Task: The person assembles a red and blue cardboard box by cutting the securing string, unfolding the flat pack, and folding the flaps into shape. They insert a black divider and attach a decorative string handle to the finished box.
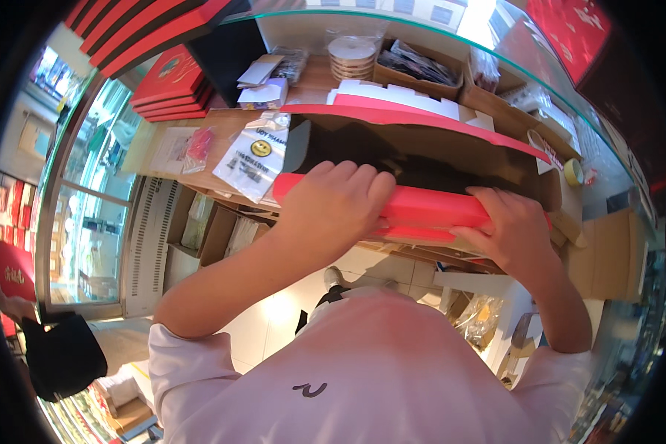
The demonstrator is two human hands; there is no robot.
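Note:
A long red cardboard box (421, 204) lies before me on the counter, its brown inside (360, 145) showing. My left hand (341, 197) grips the near red wall towards its left end, fingers curled over the top edge. Further right, my right hand (505, 222) pinches the same wall, with fingers on top and the thumb on the near face. The far red panel (399, 117) stands raised behind the opening. At the left end a small grey flap (298, 147) sticks up. Part of the near wall is hidden by my hands.
A white plastic bag (255, 155) with a smiley print lies left of the box. Stacked red boxes (172, 83), a ribbon spool stack (352, 55) and an open carton (419, 66) stand behind. Tape (573, 172) is at right. A glass shelf edge (421, 28) crosses above. Another person's dark sleeve (63, 355) shows at left.

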